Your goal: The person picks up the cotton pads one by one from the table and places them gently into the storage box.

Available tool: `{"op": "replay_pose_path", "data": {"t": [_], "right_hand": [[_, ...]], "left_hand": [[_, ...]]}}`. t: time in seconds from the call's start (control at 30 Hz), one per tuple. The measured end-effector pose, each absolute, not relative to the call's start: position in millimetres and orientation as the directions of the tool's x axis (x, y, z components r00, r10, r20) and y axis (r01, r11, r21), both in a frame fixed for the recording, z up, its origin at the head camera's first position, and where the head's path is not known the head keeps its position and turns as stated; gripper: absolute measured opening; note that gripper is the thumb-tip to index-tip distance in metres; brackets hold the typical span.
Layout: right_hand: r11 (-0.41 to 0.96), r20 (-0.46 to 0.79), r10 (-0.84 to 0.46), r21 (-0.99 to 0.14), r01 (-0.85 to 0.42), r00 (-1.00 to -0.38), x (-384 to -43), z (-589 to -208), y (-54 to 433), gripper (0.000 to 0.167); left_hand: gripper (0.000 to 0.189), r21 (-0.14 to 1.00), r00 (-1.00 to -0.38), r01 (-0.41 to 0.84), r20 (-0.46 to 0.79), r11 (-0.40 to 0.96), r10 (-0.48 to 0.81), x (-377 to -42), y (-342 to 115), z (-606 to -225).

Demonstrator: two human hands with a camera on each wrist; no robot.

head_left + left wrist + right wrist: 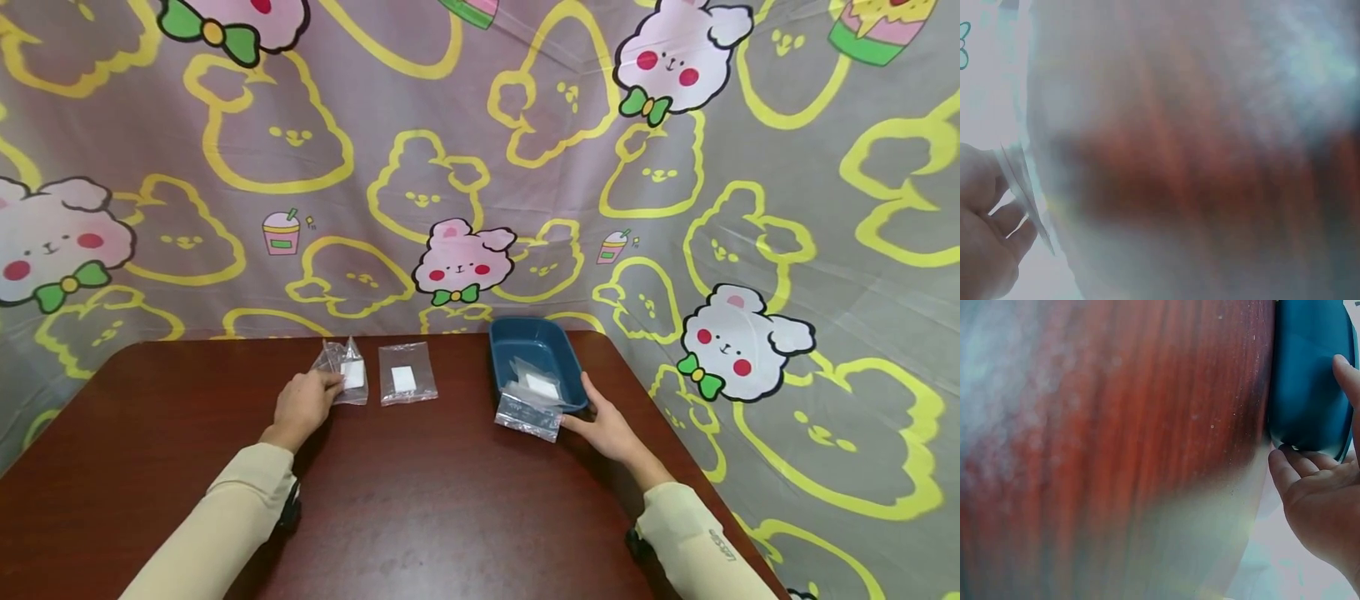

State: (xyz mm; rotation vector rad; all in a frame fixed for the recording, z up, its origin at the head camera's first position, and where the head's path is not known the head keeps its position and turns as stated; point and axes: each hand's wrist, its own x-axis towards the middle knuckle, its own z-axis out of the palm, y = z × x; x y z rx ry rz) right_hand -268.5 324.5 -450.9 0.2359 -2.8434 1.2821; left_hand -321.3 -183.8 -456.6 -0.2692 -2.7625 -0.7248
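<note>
My left hand (302, 406) pinches the edge of a clear plastic bag (357, 393) with a small white block in it, at the table's far left. In the left wrist view the fingers (1013, 219) lie against this thin sheet. A second clear bag (420, 385) holding a white block lies flat just to the right. At the near right corner of a blue tray (531, 329), my right hand (611, 433) grips with thumb and fingers spread around the corner. Inside the tray is a bagged white block (542, 385), its clear flap (528, 414) hanging over the near rim.
The dark brown wooden table (420, 500) reaches to a patterned cloth curtain (360, 200) at the back and right. The tray stands near the table's back right corner.
</note>
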Motion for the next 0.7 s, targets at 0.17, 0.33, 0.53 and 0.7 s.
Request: {"op": "replay_pose_path", "data": {"t": [0.17,0.33,0.53,0.7], "right_hand": [[0.649,0.071,-0.13,-0.748,-0.139,-0.989,-267,-448,323,0.102],[0.645,0.073,-0.138,-0.75,-0.146,-0.988,-267,-447,322,0.102],[0.647,0.069,-0.138,-0.749,-0.143,-0.988,-267,-448,323,0.102],[0.65,0.069,-0.137,-0.746,-0.142,-0.988,-266,-448,322,0.102]], "left_hand": [[0.021,0.43,-0.924,0.278,0.364,0.859,0.117,-321,-185,-439],[0.022,0.416,-0.911,0.292,0.395,0.861,0.119,-319,-184,-415],[0.023,0.404,-0.893,0.309,0.434,0.861,0.117,-317,-186,-390],[0.024,0.396,-0.898,0.292,0.426,0.871,0.107,-315,-189,-381]]}}
